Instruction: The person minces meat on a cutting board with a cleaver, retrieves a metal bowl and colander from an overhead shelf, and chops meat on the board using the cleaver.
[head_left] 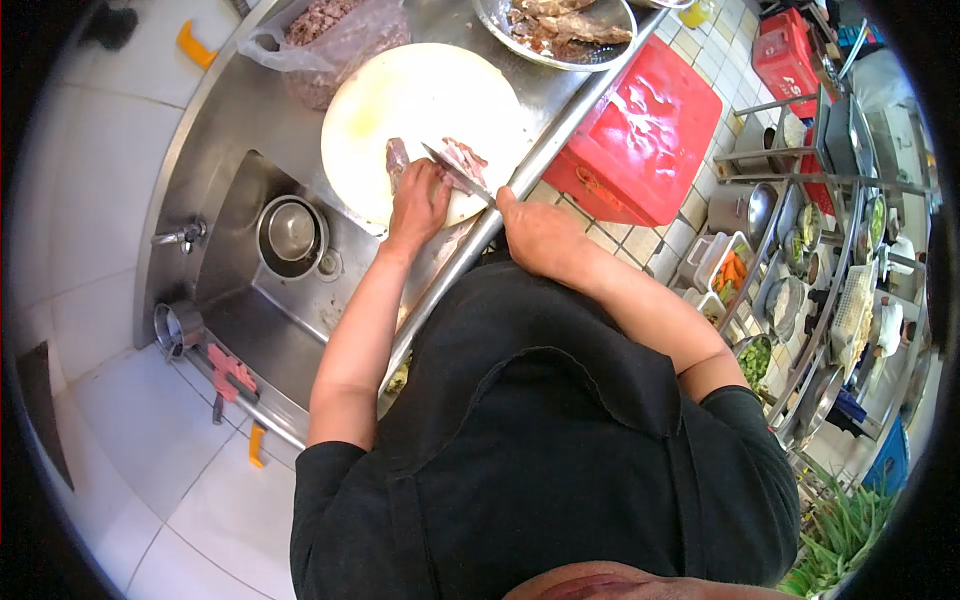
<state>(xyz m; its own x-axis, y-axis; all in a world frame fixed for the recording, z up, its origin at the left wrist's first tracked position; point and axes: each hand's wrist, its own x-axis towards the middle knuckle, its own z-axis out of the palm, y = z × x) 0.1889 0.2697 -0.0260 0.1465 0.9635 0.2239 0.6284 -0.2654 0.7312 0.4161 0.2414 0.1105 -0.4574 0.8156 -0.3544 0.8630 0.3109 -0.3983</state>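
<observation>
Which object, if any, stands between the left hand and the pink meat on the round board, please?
The blade of the knife, held in the right hand, lies between the left hand and the pink meat. Nothing visible stands between the left hand and the darker piece beside its fingers.

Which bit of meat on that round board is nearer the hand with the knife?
The pink meat beside the knife; the darker piece lies farther off, by the left hand.

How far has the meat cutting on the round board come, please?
Partway, it seems. Done: the pinkish pieces beside the knife look cut. In hand: the right hand grips that knife, with the left hand close to its blade. Left, probably: the darker chunk, which looks mostly whole.
</observation>
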